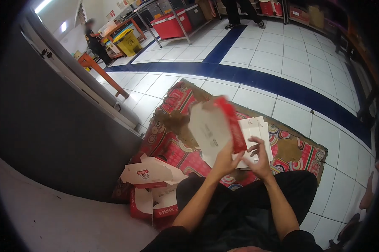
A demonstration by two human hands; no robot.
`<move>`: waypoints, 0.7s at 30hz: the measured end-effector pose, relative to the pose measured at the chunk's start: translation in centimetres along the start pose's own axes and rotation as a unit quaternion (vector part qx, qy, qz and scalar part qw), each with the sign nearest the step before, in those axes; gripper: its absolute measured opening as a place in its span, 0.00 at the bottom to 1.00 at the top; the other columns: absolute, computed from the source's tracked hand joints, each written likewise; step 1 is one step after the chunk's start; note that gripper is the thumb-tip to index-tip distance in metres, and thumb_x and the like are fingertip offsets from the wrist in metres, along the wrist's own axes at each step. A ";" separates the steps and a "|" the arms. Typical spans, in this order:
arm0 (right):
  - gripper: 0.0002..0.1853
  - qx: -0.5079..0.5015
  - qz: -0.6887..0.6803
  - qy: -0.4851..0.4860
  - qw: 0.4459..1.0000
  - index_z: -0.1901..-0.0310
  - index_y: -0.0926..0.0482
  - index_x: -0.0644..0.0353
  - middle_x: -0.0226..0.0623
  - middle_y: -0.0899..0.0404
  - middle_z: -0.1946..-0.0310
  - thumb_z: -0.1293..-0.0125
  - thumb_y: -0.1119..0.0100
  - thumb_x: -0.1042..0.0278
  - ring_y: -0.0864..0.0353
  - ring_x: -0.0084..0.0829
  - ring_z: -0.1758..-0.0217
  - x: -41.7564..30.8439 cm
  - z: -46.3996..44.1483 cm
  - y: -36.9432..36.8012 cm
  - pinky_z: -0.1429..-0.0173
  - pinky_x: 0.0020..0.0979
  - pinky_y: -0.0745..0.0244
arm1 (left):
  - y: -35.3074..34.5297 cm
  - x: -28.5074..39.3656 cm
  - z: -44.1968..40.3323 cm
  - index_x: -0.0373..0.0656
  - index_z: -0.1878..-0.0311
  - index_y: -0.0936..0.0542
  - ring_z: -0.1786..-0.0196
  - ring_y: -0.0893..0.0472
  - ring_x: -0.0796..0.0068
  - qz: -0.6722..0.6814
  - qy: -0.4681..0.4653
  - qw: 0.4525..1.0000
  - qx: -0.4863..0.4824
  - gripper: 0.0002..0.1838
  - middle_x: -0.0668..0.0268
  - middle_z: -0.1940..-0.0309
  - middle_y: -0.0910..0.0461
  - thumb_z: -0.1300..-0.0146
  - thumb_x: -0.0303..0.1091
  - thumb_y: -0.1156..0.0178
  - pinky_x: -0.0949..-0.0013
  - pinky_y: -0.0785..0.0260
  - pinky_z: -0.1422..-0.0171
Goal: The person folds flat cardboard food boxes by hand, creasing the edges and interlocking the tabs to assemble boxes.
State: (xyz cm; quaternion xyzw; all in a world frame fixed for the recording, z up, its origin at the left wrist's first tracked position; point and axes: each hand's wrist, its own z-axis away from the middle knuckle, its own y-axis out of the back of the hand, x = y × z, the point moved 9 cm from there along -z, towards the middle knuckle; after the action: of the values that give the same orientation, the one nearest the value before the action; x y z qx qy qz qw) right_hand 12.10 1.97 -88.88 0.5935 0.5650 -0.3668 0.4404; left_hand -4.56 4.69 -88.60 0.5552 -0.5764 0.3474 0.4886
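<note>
My left hand (pixel 225 163) is closed on the lower edge of a red-and-white cardboard food box (pixel 210 130), partly folded and tilted up. The box's red side is blurred by motion. Close to the box's lower right corner is my right hand (pixel 258 158), its fingers apart and slightly bent; whether its thumb touches the card I cannot tell. Behind that hand, flat white box blanks (pixel 260 130) lie on the mat. Beside my left knee sit folded red-and-white boxes, one with its white lid (pixel 149 173) raised, another box (pixel 163 210) lower down.
I sit on a worn, patterned red mat (pixel 183 157) over white floor tiles. A dark grey panel (pixel 67 126) stands on the left. Farther off are a red cooler (pixel 171 24) on a metal rack, a yellow bin (pixel 128 43) and two people standing.
</note>
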 end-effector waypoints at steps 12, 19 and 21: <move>0.48 0.192 -0.002 -0.067 0.979 0.19 0.44 0.63 0.49 0.25 0.39 0.33 0.23 0.62 0.11 0.36 0.51 1.5 1.0 3.1 0.53 0.34 0.13 | -2.7 -1.4 1.2 0.50 0.47 0.12 0.40 0.18 0.50 -0.408 -0.178 0.887 -0.122 0.22 0.60 0.40 0.16 0.41 0.17 0.39 0.52 0.24 0.35; 0.18 0.110 0.078 -0.076 0.988 0.45 0.24 0.66 0.51 0.16 0.49 0.37 0.37 0.79 0.10 0.47 0.50 2.9 1.0 0.6 0.50 0.40 0.13 | -3.3 -1.0 0.0 0.47 0.14 0.45 0.25 0.22 0.49 0.004 -0.020 0.990 -0.142 0.51 0.45 0.28 0.24 0.43 0.15 0.40 0.48 0.31 0.19; 0.18 0.079 0.136 -0.055 0.986 0.45 0.24 0.65 0.51 0.17 0.50 0.37 0.38 0.80 0.12 0.49 0.52 3.8 1.2 0.4 0.52 0.42 0.15 | -2.5 -1.8 -0.1 0.44 0.16 0.45 0.28 0.20 0.53 0.129 0.047 0.986 -0.096 0.44 0.44 0.28 0.26 0.33 0.22 0.38 0.53 0.27 0.22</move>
State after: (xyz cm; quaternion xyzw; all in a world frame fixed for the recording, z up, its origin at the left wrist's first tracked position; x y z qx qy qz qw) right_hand 12.96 2.19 -92.84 0.6766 0.4232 -0.3795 0.4681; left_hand -2.26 4.97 -90.59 0.4094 -0.6508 0.3761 0.5171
